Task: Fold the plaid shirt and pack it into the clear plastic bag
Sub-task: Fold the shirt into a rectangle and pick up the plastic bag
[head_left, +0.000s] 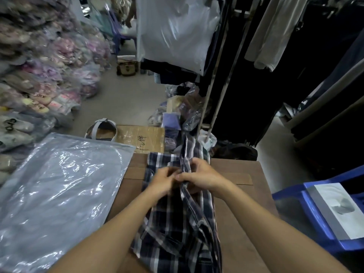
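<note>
- The plaid shirt [177,223] lies stretched out on a brown cardboard surface [236,194], its long axis running straight away from the person, from the near edge of the view to the far edge of the surface.
- Its far end hangs over that far edge, toward a flat carton [141,137] on the floor; the near end lies bunched and rumpled between the forearms.
- The cloth is unfolded, dark navy with white and grey checks, with a raised ridge of fabric along its middle.
- The left hand [163,181] rests palm down on the shirt left of the ridge, fingers curled and pinching the fabric at the centre.
- The right hand [199,177] meets it from the right, knuckles up, fingers closed around the same gathered ridge; the fingertips of both hands nearly touch.
- Both forearms come in from the lower corners and converge over the shirt.
- The clear plastic bag [59,190] lies flat just left of the shirt, overlapping the left edge of the cardboard, glossy and wrinkled.
- A blue plastic chair [307,211] stands at the right.
</note>
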Tool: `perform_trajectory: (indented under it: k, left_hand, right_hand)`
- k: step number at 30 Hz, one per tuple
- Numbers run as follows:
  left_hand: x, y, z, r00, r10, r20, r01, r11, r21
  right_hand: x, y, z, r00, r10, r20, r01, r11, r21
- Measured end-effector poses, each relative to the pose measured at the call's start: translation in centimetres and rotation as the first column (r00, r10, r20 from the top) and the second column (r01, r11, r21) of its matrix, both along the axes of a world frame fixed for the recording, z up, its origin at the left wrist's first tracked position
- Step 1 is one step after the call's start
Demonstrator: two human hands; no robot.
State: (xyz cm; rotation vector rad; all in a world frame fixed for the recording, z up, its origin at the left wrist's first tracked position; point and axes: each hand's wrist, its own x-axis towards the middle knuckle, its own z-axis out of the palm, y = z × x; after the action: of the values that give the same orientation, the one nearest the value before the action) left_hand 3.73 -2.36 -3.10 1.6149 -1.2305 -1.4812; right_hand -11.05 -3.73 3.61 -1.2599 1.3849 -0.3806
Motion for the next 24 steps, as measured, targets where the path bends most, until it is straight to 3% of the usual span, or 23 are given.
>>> perform_trajectory:
  k: [1, 3, 5, 7, 9, 12, 14, 17, 22, 24]
  left_hand:
    - [0.8, 0.1, 0.5, 0.989, 0.106, -0.099, -0.093, 0.988, 0.126]
    - [2.5, 0.1, 1.1, 0.914, 0.21, -0.348, -0.087, 0.937, 0.338]
    - [3.6, 0.7, 1.6, 0.896, 0.197, -0.398, -0.042, 0.93, 0.366]
    - [4.1, 1.1, 1.7, 0.924, 0.176, -0.339, -0.054, 0.938, 0.341]
    - [4.6, 1.2, 1.0, 0.952, 0.188, -0.243, -0.11, 0.947, 0.3]
    - [5.7, 1.1, -0.4, 0.97, 0.197, -0.142, -0.146, 0.94, 0.307]
    - [6.2, 1.1, -0.7, 0.964, 0.234, -0.129, -0.178, 0.922, 0.345]
    - [6.1, 1.0, -1.3, 0.964, 0.261, -0.05, -0.229, 0.912, 0.339]
    - [5.7, 0.3, -2.7, 0.967, 0.239, 0.088, -0.254, 0.935, 0.246]
    - [5.0, 0.3, -2.6, 0.918, 0.223, 0.329, -0.263, 0.961, 0.081]
  right_hand:
    - [1.0, 0.2, -0.6, 1.0, 0.017, -0.026, -0.017, 1.0, 0.0]
    - [2.8, 0.4, -1.6, 0.997, 0.06, -0.057, -0.058, 0.998, 0.03]
    - [4.2, 0.7, -2.2, 0.991, 0.127, -0.041, -0.123, 0.989, 0.082]
    - [5.0, 1.1, -2.4, 0.984, 0.178, 0.015, -0.179, 0.976, 0.128]
    - [4.9, 1.5, -2.4, 0.981, 0.194, -0.005, -0.194, 0.979, 0.057]
    - [3.4, 1.4, -3.5, 0.949, 0.106, -0.296, -0.179, 0.956, -0.232]
    - [2.1, 1.2, -4.8, 0.862, 0.02, -0.507, -0.237, 0.9, -0.367]
    - [0.5, 1.2, -6.6, 0.74, 0.043, -0.672, -0.36, 0.869, -0.34]
    - [0.1, 2.4, -9.1, 0.687, 0.041, -0.726, -0.42, 0.837, -0.35]
    - [0.1, 3.0, -9.9, 0.638, 0.056, -0.768, -0.466, 0.822, -0.328]
